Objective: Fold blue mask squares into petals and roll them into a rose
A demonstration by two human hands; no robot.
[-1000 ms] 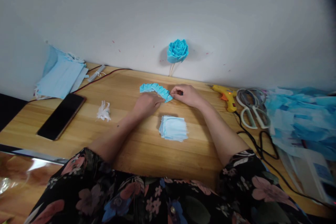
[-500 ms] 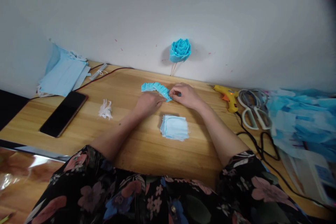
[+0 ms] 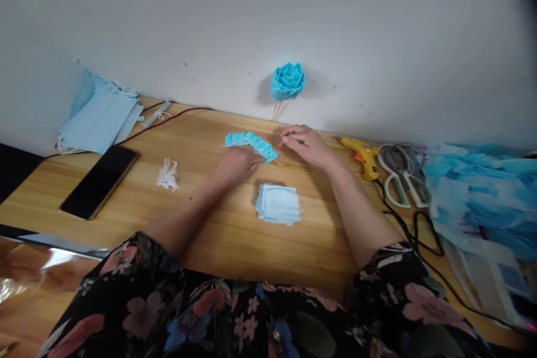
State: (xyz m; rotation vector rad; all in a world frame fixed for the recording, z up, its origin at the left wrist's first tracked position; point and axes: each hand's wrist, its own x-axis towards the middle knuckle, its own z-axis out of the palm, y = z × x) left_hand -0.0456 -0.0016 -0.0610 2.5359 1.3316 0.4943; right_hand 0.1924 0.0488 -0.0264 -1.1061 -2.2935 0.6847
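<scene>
A curved row of overlapping folded blue mask-fabric pieces (image 3: 251,140) lies on the wooden table. My left hand (image 3: 238,166) is closed at its near edge, thumb and fingers pressed on the strip's right-hand part; the fingertips are partly hidden. Just right of the strip's end, apart from it, my right hand (image 3: 302,144) hovers with loosely bent fingers and nothing visible in them. Closer to me sits a stack of pale blue fabric squares (image 3: 279,204). Behind the hands, a finished blue fabric flower (image 3: 288,81) on thin sticks leans against the wall.
To the right are a yellow glue gun (image 3: 363,154) with a lit orange light, white-handled scissors (image 3: 406,187), a black cable (image 3: 396,218) and a heap of blue fabric (image 3: 486,190). Leftward lie face masks (image 3: 98,117), a phone (image 3: 100,182) and white scraps (image 3: 168,173).
My right hand has let go of the strip's right end and moved up and to the right, its fingers loosening. My left hand stays on the strip.
</scene>
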